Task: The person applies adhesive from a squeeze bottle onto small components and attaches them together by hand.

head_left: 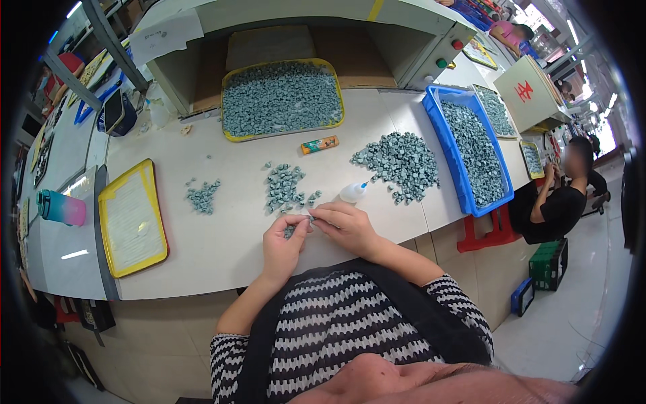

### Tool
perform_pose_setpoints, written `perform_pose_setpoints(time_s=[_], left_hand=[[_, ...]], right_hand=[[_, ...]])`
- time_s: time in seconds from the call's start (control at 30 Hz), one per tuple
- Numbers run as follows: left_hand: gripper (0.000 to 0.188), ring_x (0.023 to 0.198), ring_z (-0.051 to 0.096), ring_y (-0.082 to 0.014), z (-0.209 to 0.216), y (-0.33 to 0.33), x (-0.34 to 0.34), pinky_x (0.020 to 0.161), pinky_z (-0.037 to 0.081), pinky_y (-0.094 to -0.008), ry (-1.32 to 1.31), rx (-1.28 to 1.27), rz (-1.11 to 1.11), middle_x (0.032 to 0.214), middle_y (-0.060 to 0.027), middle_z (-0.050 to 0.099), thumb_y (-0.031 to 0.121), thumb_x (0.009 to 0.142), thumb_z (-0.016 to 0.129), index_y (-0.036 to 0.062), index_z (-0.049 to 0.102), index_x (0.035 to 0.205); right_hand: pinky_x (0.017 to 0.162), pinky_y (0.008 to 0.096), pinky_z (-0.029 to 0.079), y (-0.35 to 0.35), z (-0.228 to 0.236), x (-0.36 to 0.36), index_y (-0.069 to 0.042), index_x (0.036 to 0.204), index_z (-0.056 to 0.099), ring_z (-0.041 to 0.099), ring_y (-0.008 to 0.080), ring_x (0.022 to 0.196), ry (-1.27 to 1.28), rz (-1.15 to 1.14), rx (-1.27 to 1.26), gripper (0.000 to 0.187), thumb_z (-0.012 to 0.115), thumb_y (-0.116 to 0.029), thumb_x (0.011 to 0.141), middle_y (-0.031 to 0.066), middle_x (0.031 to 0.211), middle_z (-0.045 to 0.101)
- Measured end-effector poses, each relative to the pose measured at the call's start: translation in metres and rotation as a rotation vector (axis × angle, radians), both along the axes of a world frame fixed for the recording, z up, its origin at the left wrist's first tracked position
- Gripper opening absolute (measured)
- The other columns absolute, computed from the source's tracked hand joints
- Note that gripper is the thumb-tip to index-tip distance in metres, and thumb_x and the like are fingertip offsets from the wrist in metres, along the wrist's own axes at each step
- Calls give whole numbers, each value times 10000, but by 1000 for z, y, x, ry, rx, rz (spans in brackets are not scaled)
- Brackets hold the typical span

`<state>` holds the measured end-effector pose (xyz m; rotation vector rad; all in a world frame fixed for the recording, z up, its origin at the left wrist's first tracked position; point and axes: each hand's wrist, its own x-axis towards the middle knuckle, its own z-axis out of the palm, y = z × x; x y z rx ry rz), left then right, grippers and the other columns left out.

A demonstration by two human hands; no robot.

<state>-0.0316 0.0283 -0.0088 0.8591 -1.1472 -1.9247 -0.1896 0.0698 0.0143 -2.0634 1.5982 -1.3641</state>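
Closest to me, the person's left hand [284, 244] and right hand [346, 227] meet over the bench's [377, 108] near edge, close to the body, probably for a clear view of fine work. Thumbs and fingertips are pinched narrow about one small grey-green piece [311, 219], mostly hidden by them; two hands likely keep so tiny a thing steady. More pieces [289, 231] show inside the left hand's curl, though I can't tell whether they are gripped or lie beneath.

Just beyond the right hand is a white bottle [353, 192] with a blue tip, presumably put there for easy reach. The middle pile [284, 188] sits just past the fingers, between a small pile [203, 196] on the left and a big heap [400, 165] on the right; the gaps seem meant to keep them apart. An orange tube [319, 145] lies farther back.

A yellow-rimmed tray [131, 219] lies to the left, and a blue bin [449, 158] to the right, its walls containing a mass of pieces. A full tray [341, 101] stands at the booth's [431, 54] mouth. Farther off at the right, a co-worker [562, 202] sits.
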Motion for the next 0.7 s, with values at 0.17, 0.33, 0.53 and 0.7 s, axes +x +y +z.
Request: perform_pose_setpoints(time_s=[0.17, 0.33, 0.53, 0.7], left_hand=[[102, 476, 373, -21, 1, 1, 2, 417, 264, -176, -4, -32, 29, 780, -47, 593, 72, 894, 549, -10, 575, 949], [131, 472, 369, -19, 3, 2, 3, 408, 258, -176, -21, -35, 64, 780, -53, 602, 89, 894, 557, -25, 588, 951], [152, 472, 352, -17, 8, -3, 6, 412, 258, -180, 39, 50, 301, 751, -28, 562, 118, 903, 552, -21, 576, 959], [173, 503, 324, -38, -3, -6, 8, 427, 255, -178, 260, 194, 196, 807, -32, 511, 126, 939, 462, -5, 495, 1047]], right_hand=[[614, 272, 528, 1, 1, 2, -41, 927, 661, 638, 197, 728, 6, -21, 9, 238, 705, -1, 696, 87, 849, 647], [610, 268, 533, 1, 6, 7, -41, 908, 662, 641, 194, 726, -41, -40, 32, 238, 708, 12, 680, 93, 839, 647], [642, 274, 531, 4, 4, 6, -30, 910, 659, 642, 201, 729, -43, -64, 58, 230, 701, 12, 688, 97, 837, 647], [670, 271, 525, 2, 3, 7, -10, 941, 645, 647, 185, 746, -104, -127, 333, 212, 681, -10, 731, 112, 856, 651]])
